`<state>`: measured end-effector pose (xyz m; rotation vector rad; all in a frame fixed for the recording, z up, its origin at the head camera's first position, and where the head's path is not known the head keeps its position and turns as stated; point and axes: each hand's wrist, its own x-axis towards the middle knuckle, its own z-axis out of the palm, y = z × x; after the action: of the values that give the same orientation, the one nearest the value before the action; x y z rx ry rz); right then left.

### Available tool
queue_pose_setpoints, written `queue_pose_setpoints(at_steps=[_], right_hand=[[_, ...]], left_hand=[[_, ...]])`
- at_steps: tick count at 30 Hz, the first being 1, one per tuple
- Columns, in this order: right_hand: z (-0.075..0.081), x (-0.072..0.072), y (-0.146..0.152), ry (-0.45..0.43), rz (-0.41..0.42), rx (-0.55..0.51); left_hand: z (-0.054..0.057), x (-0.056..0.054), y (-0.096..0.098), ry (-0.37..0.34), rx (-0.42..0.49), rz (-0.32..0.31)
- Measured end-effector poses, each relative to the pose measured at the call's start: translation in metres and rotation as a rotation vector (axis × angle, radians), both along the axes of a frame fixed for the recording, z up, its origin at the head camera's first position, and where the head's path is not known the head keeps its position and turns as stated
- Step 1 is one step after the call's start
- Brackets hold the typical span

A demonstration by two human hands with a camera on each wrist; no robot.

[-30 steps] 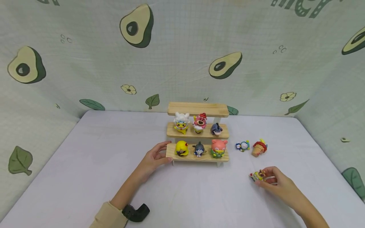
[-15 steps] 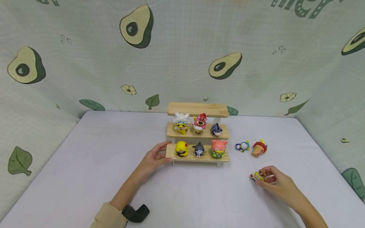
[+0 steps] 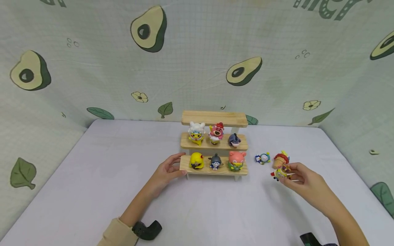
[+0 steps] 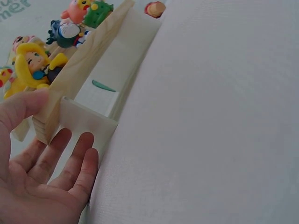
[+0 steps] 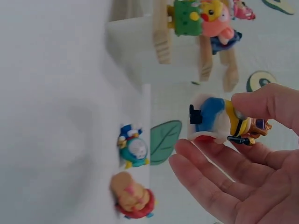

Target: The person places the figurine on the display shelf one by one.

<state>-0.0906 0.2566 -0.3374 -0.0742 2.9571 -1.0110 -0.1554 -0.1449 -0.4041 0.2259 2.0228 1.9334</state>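
A three-tier wooden display shelf (image 3: 215, 172) stands mid-table. My left hand (image 3: 167, 171) holds its left end, thumb on the lowest board and fingers around the end near the pale support. My right hand (image 3: 307, 179) pinches a Minion figurine (image 5: 217, 119) between thumb and fingers, raised above the table right of the shelf. The figurine has a yellow body, blue overalls and a black foot; it lies sideways in the right wrist view. On the table behind it are a figurine with a red top and tan cone-like base (image 3: 280, 160) and a small blue-and-white figurine (image 3: 262, 158).
On the lowest board sit yellow (image 3: 196, 161), grey (image 3: 215, 162) and pink-and-green (image 3: 236, 161) figurines. The middle board carries white-and-yellow (image 3: 196, 133), pink-red (image 3: 216, 133) and grey-blue (image 3: 234, 140) ones. Above is a bare top board (image 3: 214, 118). A printed cloth (image 3: 197, 51) hangs behind the table.
My right hand has lifted the Minion figurine off the table and moved it away from me, close to the red-topped figurine. The left hand stays at the shelf end.
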Motion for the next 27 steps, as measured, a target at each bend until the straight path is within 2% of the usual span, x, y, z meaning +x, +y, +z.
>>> queue_pose_setpoints(at_steps=[7,12,19,27], right_hand=[[0.038,-0.013,-0.018,0.129,0.058,-0.060],[0.057,-0.023,-0.035,0.187,0.113,-0.092],[0.078,-0.037,-0.061,0.169,0.137,-0.121],[0.092,-0.054,-0.084,0.125,0.166,-0.196]], left_hand=[[-0.002,-0.001,0.000,-0.002,-0.007,0.000],[-0.003,-0.001,-0.001,0.004,-0.002,-0.004],[-0.003,-0.001,-0.001,0.010,-0.001,-0.003],[-0.003,-0.001,0.000,-0.004,0.006,-0.003]])
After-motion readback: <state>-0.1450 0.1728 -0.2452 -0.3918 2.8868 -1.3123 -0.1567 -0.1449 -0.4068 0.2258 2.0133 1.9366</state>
